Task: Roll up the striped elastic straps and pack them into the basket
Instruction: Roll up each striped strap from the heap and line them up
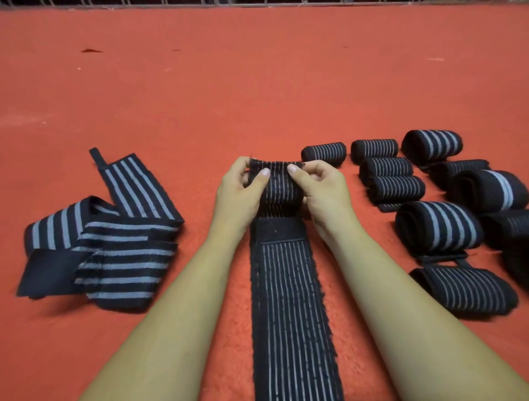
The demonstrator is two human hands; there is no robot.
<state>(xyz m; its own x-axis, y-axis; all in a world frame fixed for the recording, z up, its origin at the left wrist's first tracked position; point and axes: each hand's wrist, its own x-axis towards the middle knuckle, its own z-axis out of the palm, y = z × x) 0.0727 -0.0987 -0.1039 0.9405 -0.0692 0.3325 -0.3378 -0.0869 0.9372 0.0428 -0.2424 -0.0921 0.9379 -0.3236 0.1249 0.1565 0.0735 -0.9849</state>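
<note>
A long black strap with thin pale stripes (292, 314) lies flat on the red cloth, running from the bottom edge up the middle. Its far end is wound into a small roll (279, 186). My left hand (243, 194) grips the roll's left end, thumb on top. My right hand (320, 191) grips the right end the same way. A black velcro patch (279, 230) sits just below the roll. No basket is in view.
Several rolled straps (438, 229) lie in rows to the right of my hands. A loose heap of wide-striped straps (111, 243) lies at the left. A white wire grid (257, 3) runs along the far edge of the red cloth (257, 86).
</note>
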